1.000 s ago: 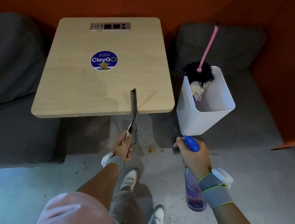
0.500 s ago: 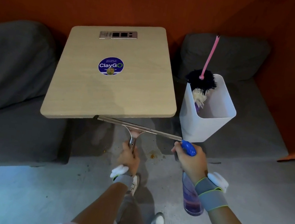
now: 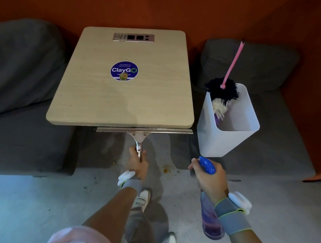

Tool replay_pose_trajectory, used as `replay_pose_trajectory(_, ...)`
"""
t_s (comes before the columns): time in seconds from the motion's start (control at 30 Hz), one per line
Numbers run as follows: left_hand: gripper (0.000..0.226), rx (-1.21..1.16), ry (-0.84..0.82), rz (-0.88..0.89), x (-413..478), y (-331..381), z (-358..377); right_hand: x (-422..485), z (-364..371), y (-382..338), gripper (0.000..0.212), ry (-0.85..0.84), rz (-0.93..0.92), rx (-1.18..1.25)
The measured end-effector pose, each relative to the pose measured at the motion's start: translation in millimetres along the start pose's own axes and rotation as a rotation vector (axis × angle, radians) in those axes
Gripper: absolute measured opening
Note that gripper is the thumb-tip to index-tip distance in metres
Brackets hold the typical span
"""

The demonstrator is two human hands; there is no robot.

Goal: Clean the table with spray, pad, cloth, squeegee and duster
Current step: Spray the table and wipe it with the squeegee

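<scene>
Left hand point(image 3: 137, 163) grips the metal T-shaped squeegee point(image 3: 144, 132), blade crosswise at the lower edge of the pale wooden tabletop point(image 3: 99, 99), directly up-frame. Right hand point(image 3: 210, 180) clutches a blue-topped purple spray bottle point(image 3: 213, 220).

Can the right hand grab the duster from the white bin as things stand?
Probably not yet: the right hand grips the spray bottle. Nothing blocks the duster; its pink handle rises above the bin.

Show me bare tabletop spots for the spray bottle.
The light wooden tabletop is bare between the round blue sticker and the metal squeegee at its near edge, and beside the sticker. The white plastic bin holds the pink-handled duster.
</scene>
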State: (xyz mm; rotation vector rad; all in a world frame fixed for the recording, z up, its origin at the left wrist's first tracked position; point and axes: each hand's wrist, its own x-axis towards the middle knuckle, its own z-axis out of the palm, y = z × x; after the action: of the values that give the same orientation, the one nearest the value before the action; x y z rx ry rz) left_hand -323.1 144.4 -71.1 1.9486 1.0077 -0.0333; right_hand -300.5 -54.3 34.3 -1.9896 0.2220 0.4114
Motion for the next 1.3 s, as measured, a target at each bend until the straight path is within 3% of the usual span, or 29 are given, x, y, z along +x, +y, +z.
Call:
replay_pose_trajectory(0.6, 0.027, -0.041, -0.02, -0.037, 10.4, 5.0, 4.5, 13.0, 11.1, -1.3, 0.032, -0.006, 0.04, 0.045)
replay_pose_trajectory(1.0, 0.026, 0.082, -0.049, -0.064, 14.0, 12.1, 7.2, 9.5, 16.3, -1.4, 0.037, -0.013, 0.075, 0.033)
replay_pose_trajectory(1.2, 0.04, 0.158, -0.048, -0.184, 38.8, 32.4, -9.3, 4.5, 18.6, -5.7, 0.033, -0.005, 0.074, 0.053)
replay_pose_trajectory(1.3, 0.051, 0.283, -0.129, -0.166, 33.3, 19.2, -11.6, 4.0, 18.8, -7.3, 0.033, -0.024, 0.046, 0.051)
